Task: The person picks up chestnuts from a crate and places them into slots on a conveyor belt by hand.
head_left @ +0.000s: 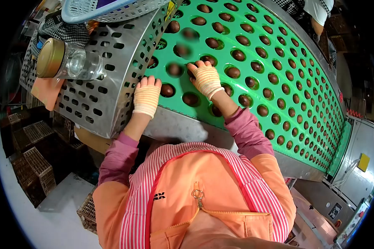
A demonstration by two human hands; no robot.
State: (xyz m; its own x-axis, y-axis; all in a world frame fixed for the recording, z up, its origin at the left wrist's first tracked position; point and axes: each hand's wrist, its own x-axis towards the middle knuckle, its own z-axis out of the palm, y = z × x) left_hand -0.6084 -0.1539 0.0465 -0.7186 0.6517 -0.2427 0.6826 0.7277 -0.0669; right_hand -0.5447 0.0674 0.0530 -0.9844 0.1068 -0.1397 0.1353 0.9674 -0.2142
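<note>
Rows of round brown nuts (233, 72), macadamia-like, sit in the holes of a green perforated plate (220, 108). My left hand (146, 96), in a striped fingerless glove, lies with fingers stretched out at the plate's left edge, beside the metal guard and a nut (167, 90). Gloved the same way, my right hand (205, 79) is over the plate with its fingers curled down. Against those fingers, on the left, a dark nut (190, 73) partly shows; my hand hides the rest. Several nuts left of it, such as one nut (174, 69), are blurred by motion.
A slotted metal guard (112, 83) rises on the left, carrying a clear jar (81, 62) with a gold lid and a blue plastic basket (108, 12). Wire crates (39, 162) stand at lower left. Another person's arm (317, 27) shows at the far side. A metal cabinet (363, 143) stands right.
</note>
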